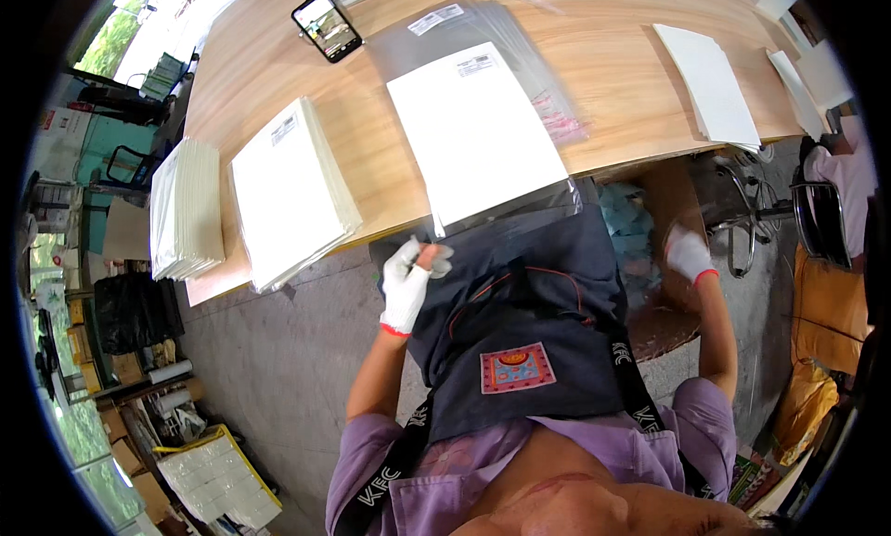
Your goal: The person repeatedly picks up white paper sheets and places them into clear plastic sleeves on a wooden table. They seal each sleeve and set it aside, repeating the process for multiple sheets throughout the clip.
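A white sheet [478, 132] in a clear plastic sleeve lies at the table's front edge, a printed label near its top. Its clear lower end [520, 211] overhangs the edge toward me. My left hand [408, 281], in a white red-cuffed glove with a bare fingertip showing, is closed at the sleeve's near left corner. What exactly it pinches is partly hidden. My right hand [690, 253], gloved the same way, is out to the right beside an open cardboard box [682, 197] holding bluish scraps [626, 225]. Blur hides its finger pose.
Flat clear sleeves [520, 49] lie under and behind the sheet. Two stacks of packed white sheets, a nearer one [288, 197] and a farther-left one [186, 211], stand left. A phone [327, 27] is at the back. More white sheets [710, 86] lie right, near a chair [821, 202].
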Demonstrator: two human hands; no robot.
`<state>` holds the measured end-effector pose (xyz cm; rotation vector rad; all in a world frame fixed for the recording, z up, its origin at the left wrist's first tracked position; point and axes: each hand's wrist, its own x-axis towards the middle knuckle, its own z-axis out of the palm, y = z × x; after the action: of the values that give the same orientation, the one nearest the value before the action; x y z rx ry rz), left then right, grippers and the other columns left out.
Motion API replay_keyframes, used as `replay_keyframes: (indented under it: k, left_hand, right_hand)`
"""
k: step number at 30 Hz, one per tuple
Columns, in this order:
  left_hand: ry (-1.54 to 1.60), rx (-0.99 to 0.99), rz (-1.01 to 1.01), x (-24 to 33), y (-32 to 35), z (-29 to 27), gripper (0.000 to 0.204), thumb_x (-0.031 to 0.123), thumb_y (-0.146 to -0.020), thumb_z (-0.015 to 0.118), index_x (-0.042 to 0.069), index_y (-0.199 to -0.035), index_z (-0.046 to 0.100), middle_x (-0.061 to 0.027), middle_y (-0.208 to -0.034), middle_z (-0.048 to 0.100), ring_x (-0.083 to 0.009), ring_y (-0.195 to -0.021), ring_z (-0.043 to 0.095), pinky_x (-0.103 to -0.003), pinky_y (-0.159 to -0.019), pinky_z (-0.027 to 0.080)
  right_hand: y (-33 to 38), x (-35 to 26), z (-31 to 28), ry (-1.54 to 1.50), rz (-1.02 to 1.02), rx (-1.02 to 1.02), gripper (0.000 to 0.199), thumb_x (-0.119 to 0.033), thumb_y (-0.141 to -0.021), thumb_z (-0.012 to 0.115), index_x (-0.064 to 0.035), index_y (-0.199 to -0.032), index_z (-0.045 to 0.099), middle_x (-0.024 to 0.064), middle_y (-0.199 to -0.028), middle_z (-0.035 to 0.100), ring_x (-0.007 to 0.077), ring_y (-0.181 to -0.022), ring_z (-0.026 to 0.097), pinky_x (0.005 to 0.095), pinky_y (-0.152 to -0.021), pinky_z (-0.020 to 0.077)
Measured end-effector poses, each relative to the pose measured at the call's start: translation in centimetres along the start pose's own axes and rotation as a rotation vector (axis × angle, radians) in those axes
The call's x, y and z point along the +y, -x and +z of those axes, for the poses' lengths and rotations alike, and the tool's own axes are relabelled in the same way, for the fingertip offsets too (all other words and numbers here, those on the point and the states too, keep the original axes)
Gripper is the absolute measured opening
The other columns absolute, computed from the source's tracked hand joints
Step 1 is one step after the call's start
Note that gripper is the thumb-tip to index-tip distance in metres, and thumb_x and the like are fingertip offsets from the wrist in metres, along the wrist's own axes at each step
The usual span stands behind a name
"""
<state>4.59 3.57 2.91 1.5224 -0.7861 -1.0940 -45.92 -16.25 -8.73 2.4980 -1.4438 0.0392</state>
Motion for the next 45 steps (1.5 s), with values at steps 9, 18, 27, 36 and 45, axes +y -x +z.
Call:
replay_keyframes:
  k: [9, 18, 27, 36, 45]
  left_hand:
    - [-1.066, 0.072, 1.265, 2.5, -4.5, 1.1, 0.032, 0.001, -0.062, 0.072, 0.006, -0.092, 0.064, -0.0092, -0.109, 0.059, -0.0313, -0.101, 0.056, -0.047, -0.084, 0.046]
    - [-0.681, 0.214, 0.800, 0.4, -1.4, 1.2, 0.014, 0.004, -0.073, 0.069, 0.006, -0.087, 0.068, -0.0065, -0.081, 0.060, -0.0204, -0.079, 0.057, -0.031, -0.070, 0.046]
    - [0.865, 0.360, 0.062, -1.3, -2.0, 5.2, 0.016, 0.007, -0.084, 0.065, 0.010, -0.096, 0.056, 0.0005, -0.091, 0.058, -0.0107, -0.082, 0.054, -0.024, -0.071, 0.044]
    - [0.470, 0.165, 0.122, 0.2, -1.3, 3.4, 0.023, 0.020, -0.093, 0.054, 0.003, -0.108, 0.057, -0.0016, -0.090, 0.060, -0.0073, -0.083, 0.055, -0.022, -0.072, 0.045]
    - [-0.155, 0.623, 0.495, 6.7, 3.0, -7.4, 0.024, 0.009, -0.091, 0.054, -0.006, -0.109, 0.061, -0.0046, -0.088, 0.061, -0.0101, -0.083, 0.053, -0.023, -0.077, 0.043]
  right_hand:
    - [-13.2, -14.3, -17.2, -0.479, -0.423, 0.407, 0.052, -0.018, -0.057, 0.078, -0.0153, -0.105, 0.059, 0.0019, -0.119, 0.054, 0.0235, -0.112, 0.050, 0.0417, -0.092, 0.0412]
    - [-13.6, -19.3, -13.2, -1.008, -0.310, 0.419, 0.016, -0.018, -0.071, 0.073, -0.0091, -0.070, 0.059, 0.0071, -0.072, 0.058, 0.0266, -0.063, 0.058, 0.0351, -0.056, 0.0453]
    - [-12.2, -23.0, -13.8, -1.431, 0.521, 0.105, 0.013, -0.009, -0.080, 0.064, -0.0020, -0.084, 0.054, 0.0085, -0.068, 0.060, 0.0126, -0.060, 0.057, 0.0264, -0.058, 0.0457]
    - [-11.4, -20.1, -15.1, -1.771, 0.480, -0.331, 0.031, -0.034, -0.093, 0.050, -0.0040, -0.091, 0.059, 0.0015, -0.062, 0.055, 0.0055, -0.046, 0.044, 0.0205, -0.041, 0.0328]
    - [-16.2, -31.1, -20.9, -2.033, 0.111, -0.463, 0.016, -0.021, -0.091, 0.055, -0.0044, -0.091, 0.056, -0.0016, -0.066, 0.050, 0.0051, -0.051, 0.043, 0.0196, -0.045, 0.0340]
